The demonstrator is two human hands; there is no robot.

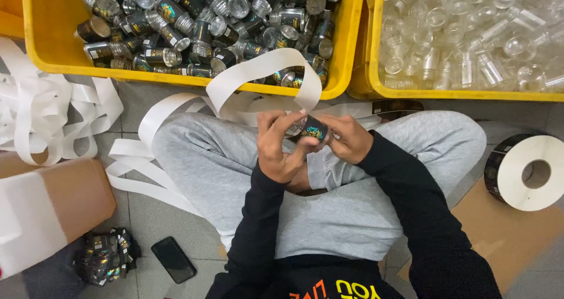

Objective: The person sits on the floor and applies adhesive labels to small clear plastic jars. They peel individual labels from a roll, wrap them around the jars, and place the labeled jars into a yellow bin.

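Head view: person sits cross-legged on the floor [147, 211], both hands up over the lap, working one small bottle.
Bottle: a small clear bottle [310, 129] with a dark, shiny label, held between the two hands above the grey trousers [352, 211].
Long axis: it lies roughly left to right, tilted a touch, clear end toward the left hand, labelled body toward the right.
Left hand: left hand [281, 147] is curled round the clear end, fingertips pressing on top.
Right hand: right hand [348, 139] is closed on the labelled end, thumb on the label.
Nearer hand: neither; both are in contact, bottle pinched between them.
Backing strip: white label backing strip [267, 69] loops up just beyond the hands and trails off to the left in a heap.
Far left: yellow crate [35, 46] full of dark-labelled bottles.
Far right: second yellow crate [376, 69] of plain clear bottles.
Right: label roll [529, 172] on cardboard.
Near left: black phone [173, 259] on the floor.
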